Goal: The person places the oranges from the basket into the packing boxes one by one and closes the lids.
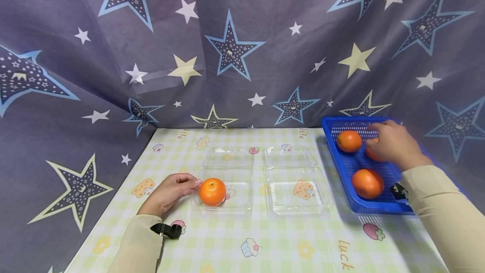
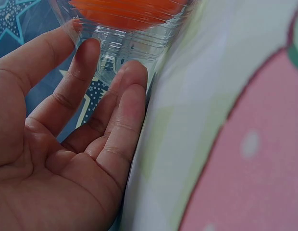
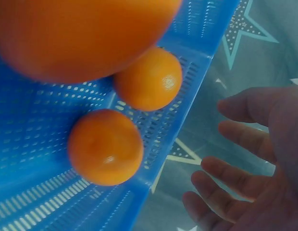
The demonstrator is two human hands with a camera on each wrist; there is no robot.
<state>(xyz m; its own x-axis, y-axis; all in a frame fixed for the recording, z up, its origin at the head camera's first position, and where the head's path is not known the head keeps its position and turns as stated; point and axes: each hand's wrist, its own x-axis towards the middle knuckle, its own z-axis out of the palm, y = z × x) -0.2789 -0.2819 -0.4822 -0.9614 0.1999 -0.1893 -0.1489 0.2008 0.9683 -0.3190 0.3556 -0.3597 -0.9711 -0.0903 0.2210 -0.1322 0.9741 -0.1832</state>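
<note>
Right hand: poised over the blue basket, far nearer its fruit than the other hand; the grip is spread, nothing in it.
Half-hidden orange: in the basket, partly behind that hand, between eight and nine o'clock from the hand's middle by the head view; roundish, no long axis I can make out.
Far orange: same basket, nine o'clock.
Near orange: same basket, seven o'clock.
Left hand: fingertips touching the left clear box; whether they pinch it, I can't tell.
Boxed orange: inside, three o'clock from that hand.
</note>
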